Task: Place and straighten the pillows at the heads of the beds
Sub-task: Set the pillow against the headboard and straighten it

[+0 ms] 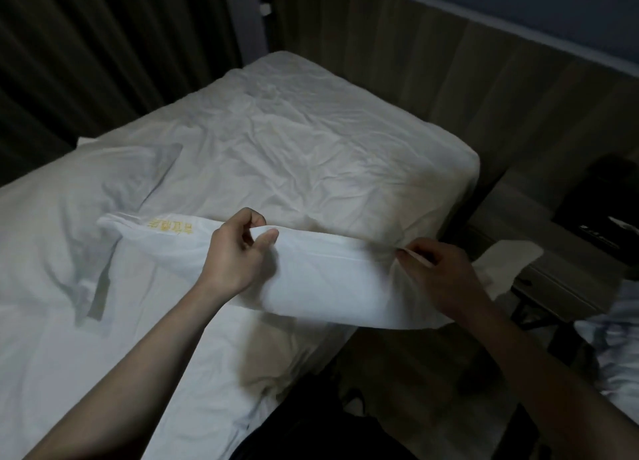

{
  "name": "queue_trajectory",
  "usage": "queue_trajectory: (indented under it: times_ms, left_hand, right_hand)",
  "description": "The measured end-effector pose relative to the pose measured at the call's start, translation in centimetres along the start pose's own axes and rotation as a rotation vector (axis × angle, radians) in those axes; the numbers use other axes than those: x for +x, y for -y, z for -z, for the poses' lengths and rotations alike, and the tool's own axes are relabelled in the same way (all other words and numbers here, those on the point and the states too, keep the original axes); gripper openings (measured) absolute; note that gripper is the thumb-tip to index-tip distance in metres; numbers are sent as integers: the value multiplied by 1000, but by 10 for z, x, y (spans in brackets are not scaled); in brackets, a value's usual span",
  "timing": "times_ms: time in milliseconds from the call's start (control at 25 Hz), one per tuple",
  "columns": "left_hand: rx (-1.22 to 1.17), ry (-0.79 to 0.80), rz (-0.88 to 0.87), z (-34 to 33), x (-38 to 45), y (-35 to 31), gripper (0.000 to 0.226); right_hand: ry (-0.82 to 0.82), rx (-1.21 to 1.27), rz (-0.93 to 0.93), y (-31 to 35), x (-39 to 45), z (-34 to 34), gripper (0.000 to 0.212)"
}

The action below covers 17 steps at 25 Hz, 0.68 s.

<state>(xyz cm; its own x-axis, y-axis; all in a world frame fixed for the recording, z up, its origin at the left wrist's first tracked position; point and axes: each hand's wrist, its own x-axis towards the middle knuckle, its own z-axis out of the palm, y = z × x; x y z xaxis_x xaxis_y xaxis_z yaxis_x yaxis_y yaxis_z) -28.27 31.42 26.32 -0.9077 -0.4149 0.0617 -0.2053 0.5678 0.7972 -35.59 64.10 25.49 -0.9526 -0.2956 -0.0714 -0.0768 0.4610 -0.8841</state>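
A flat white pillow (328, 283) with yellow embroidered lettering lies across the near part of the bed. My left hand (238, 252) pinches its upper edge near the middle. My right hand (439, 273) grips the same pillow's right end, which hangs over the bed's side. Beyond it, a large wrinkled white pillow (294, 148) rests at the head of the bed against the wooden headboard panel (449, 62). A third white pillow (58, 204) lies crumpled on the left of the bed.
Dark curtains (103, 45) hang along the far left. A bedside table (567, 262) with dark objects stands to the right, with white cloth on its near corner. Another bed's rumpled bedding (615, 342) shows at the right edge. The white sheet (103, 356) covers the near mattress.
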Motion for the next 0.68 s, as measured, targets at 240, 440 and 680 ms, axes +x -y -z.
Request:
queue_trajectory:
  times_ms: [240,440,680]
  left_hand:
    - [-71,93,-155,-57,89,-50,21]
    - [-71,201,-261,-106,148,-74,20]
    - [-31,230,-295,-167,204,-117,19]
  right_hand:
    - [-185,-104,18,-16,40,56,29]
    - [-276,-187,-75,-35,63,84,28]
    - [-351,-165,-56,-61,101,130,35]
